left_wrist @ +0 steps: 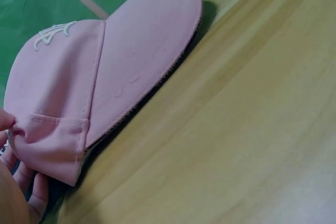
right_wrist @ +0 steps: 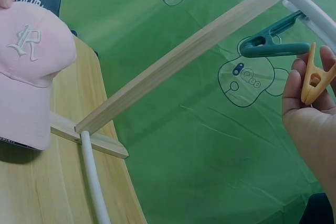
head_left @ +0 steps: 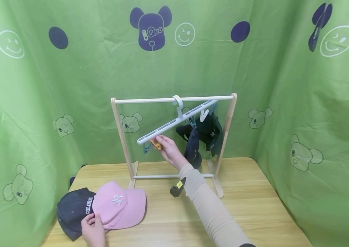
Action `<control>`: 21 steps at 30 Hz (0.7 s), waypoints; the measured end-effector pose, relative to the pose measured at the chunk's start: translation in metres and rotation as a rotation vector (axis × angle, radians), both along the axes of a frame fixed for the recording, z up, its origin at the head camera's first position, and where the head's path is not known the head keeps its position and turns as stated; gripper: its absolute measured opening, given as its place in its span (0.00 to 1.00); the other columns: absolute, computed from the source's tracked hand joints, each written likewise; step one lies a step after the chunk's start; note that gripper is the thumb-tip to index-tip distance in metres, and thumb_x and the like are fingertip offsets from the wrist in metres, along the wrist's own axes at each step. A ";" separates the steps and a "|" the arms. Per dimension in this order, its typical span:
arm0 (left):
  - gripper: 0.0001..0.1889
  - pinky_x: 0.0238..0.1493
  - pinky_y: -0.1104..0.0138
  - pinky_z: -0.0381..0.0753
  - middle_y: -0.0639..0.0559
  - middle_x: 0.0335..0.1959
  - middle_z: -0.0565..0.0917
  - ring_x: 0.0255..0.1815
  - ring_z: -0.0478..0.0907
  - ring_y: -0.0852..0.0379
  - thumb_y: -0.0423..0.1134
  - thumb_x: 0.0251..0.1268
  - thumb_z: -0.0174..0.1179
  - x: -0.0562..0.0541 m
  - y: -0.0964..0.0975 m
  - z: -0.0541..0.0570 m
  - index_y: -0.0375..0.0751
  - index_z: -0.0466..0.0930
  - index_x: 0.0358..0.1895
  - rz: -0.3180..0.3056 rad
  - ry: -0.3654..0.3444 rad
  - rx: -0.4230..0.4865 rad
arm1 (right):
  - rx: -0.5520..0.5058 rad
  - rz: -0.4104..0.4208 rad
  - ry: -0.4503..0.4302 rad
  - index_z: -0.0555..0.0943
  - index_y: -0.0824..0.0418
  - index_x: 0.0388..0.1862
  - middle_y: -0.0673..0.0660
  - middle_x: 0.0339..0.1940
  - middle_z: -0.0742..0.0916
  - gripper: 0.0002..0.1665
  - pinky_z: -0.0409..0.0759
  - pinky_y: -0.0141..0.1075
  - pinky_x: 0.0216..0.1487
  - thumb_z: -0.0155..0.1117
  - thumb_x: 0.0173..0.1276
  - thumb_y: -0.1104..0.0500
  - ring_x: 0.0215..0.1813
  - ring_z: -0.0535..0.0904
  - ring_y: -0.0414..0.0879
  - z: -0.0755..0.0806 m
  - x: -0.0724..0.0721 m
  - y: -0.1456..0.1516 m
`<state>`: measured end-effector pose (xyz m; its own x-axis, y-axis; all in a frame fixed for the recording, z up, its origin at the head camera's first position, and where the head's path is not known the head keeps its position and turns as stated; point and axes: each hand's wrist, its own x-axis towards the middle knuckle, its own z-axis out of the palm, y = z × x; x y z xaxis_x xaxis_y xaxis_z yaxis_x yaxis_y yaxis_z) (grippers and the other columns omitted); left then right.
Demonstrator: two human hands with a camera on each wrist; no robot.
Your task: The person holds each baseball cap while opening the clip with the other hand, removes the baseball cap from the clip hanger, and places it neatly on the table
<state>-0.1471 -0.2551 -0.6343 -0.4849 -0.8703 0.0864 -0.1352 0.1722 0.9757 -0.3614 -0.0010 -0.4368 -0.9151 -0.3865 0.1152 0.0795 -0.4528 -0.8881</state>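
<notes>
My left hand (head_left: 93,229) pinches the lower edge of a pink cap (head_left: 109,209) with a white embroidered letter. In the left wrist view the fingers bunch the cloth at the side of the pink cap. Behind it lies a dark navy cap (head_left: 74,211) with white lettering. My right hand (head_left: 170,151) holds an orange clip (head_left: 156,144) near the low left end of a light hanger (head_left: 162,129). A teal clip (right_wrist: 273,40) hangs beside the orange one. The hanger tilts, its right end higher.
The hanger hooks on the top bar (head_left: 143,101) of a wooden-legged rack. Clipped at its right are a dark cap (head_left: 193,151) and a dark green cap (head_left: 206,128); a white clip (head_left: 204,115) hangs there too. Green printed cloth (head_left: 94,79) surrounds the wooden table (head_left: 255,202).
</notes>
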 end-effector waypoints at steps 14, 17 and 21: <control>0.11 0.33 0.85 0.64 0.71 0.27 0.69 0.27 0.64 0.78 0.37 0.68 0.56 -0.005 0.003 0.022 0.31 0.78 0.46 0.086 0.097 -0.072 | 0.073 -0.019 0.047 0.79 0.58 0.44 0.72 0.61 0.79 0.09 0.80 0.28 0.46 0.50 0.76 0.60 0.45 0.82 0.41 0.007 0.002 -0.007; 0.11 0.34 0.85 0.63 0.70 0.28 0.69 0.28 0.64 0.78 0.37 0.69 0.55 -0.007 0.005 0.027 0.31 0.78 0.46 0.095 0.105 -0.072 | 0.092 -0.022 0.049 0.79 0.61 0.47 0.72 0.61 0.79 0.11 0.79 0.29 0.46 0.50 0.77 0.60 0.46 0.82 0.41 0.009 0.002 -0.008; 0.12 0.34 0.84 0.64 0.73 0.29 0.69 0.29 0.65 0.78 0.37 0.70 0.54 -0.009 0.009 0.034 0.31 0.78 0.47 0.088 0.130 -0.058 | 0.125 -0.020 0.050 0.79 0.64 0.45 0.63 0.49 0.84 0.11 0.78 0.32 0.47 0.50 0.77 0.59 0.46 0.80 0.46 0.011 0.003 -0.008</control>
